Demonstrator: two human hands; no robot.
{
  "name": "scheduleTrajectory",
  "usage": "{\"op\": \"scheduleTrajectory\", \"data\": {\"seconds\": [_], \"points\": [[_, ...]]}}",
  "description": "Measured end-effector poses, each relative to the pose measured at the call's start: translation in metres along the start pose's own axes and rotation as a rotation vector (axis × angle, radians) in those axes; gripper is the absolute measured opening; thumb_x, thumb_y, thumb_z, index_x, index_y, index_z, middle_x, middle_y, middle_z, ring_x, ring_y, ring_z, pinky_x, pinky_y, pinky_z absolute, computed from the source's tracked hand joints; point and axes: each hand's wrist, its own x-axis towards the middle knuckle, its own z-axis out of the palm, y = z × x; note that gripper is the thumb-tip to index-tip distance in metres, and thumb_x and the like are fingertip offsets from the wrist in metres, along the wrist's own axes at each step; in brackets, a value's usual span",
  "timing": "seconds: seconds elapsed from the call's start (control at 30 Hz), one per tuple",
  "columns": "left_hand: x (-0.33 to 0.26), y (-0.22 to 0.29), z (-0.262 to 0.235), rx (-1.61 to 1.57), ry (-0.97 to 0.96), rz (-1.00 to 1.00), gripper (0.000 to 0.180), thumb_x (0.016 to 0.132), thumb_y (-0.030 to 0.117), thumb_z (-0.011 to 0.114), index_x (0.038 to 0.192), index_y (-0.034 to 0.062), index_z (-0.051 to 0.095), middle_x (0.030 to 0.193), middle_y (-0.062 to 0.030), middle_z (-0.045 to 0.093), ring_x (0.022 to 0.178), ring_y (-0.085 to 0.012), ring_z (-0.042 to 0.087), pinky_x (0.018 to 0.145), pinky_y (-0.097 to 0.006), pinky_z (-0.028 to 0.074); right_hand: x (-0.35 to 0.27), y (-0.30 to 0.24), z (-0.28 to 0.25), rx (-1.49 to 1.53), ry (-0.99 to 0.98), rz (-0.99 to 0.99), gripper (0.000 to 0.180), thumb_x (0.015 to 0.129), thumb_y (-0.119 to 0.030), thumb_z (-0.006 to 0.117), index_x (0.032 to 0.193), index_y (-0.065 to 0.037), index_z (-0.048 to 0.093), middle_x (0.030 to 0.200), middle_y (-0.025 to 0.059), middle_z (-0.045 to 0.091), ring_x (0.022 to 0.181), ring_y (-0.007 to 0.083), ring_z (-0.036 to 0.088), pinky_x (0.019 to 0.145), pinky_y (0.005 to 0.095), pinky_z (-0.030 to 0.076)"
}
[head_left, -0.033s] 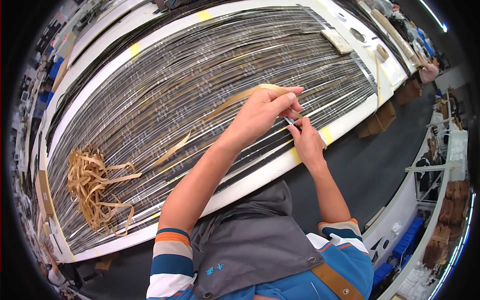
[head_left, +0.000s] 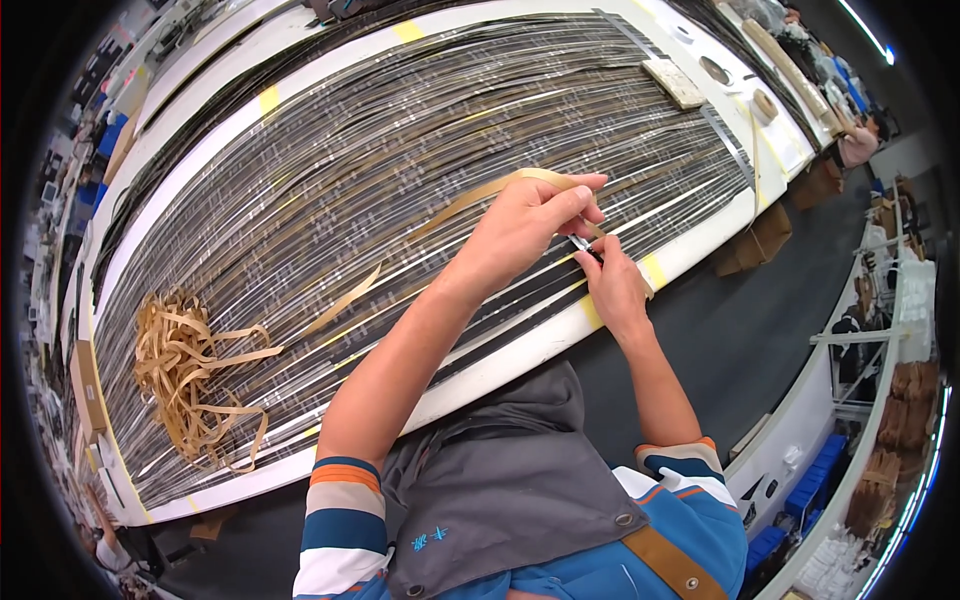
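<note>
My left hand [head_left: 532, 218] is closed, thumb against fingers, on a tan ribbon [head_left: 475, 198] that arches back to the left over the table. Just below it, my right hand [head_left: 618, 288] grips a small tool with a silvery tip and dark body [head_left: 584, 243]; its exact kind is mostly hidden by the fingers. The tip points up toward the left hand's fingers. A bit of tan ribbon shows between the two hands. Beneath both lie many long dark, grey and tan strips [head_left: 330, 190], side by side along the table. A tangled heap of tan ribbon [head_left: 172, 365] rests on them at the left.
The white table [head_left: 500, 368] has its near edge in front of my apron. On the strips at the far right lies a pale block [head_left: 673, 83], near a metal bar [head_left: 727, 140] and a tape roll [head_left: 764, 105]. Blue bins [head_left: 808, 485] stand on shelving at right.
</note>
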Motion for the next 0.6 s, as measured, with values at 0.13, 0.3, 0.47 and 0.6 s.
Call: {"op": "scheduleTrajectory", "data": {"seconds": [0.13,0.3,0.47,0.6], "points": [[-0.0004,0.0000,0.0003,-0.010,0.006,0.002,0.040,0.102,0.019,0.052,0.129,-0.0096,0.058,0.096,-0.0075,0.068,0.087,-0.0111,0.061,0.088,-0.028,0.053,-0.0005,-0.0037,-0.0024,-0.027,-0.016,0.019,0.029,0.093,-0.025,0.067,0.099,0.000,0.053,0.081,0.0214,0.065,0.075,0.0407,0.064,0.067,0.0474,0.048],[-0.0010,0.0022,0.0009,-0.005,-0.005,0.021,0.040,0.102,0.019,0.052,0.131,-0.0088,0.057,0.096,-0.0073,0.068,0.088,-0.0114,0.061,0.089,-0.028,0.052,-0.0013,-0.0061,-0.0050,-0.013,-0.020,0.037,0.030,0.094,-0.025,0.067,0.100,0.000,0.053,0.084,0.0221,0.066,0.078,0.0418,0.064,0.068,0.0472,0.048],[-0.0025,0.0048,0.0032,0.014,-0.019,0.015,0.040,0.102,0.019,0.052,0.131,-0.0079,0.057,0.095,-0.0073,0.069,0.088,-0.0124,0.061,0.088,-0.028,0.052,-0.0010,-0.0034,-0.0027,-0.014,-0.011,0.036,0.029,0.093,-0.025,0.067,0.100,0.000,0.054,0.083,0.0226,0.067,0.078,0.0420,0.065,0.069,0.0472,0.049],[-0.0044,0.0067,0.0038,0.026,-0.011,0.021,0.040,0.102,0.019,0.053,0.131,-0.0072,0.058,0.095,-0.0079,0.069,0.088,-0.0132,0.062,0.087,-0.027,0.051,-0.0008,-0.0065,-0.0039,-0.011,-0.017,0.053,0.028,0.093,-0.024,0.067,0.100,0.000,0.054,0.083,0.0230,0.067,0.078,0.0420,0.065,0.069,0.0472,0.049]]}}
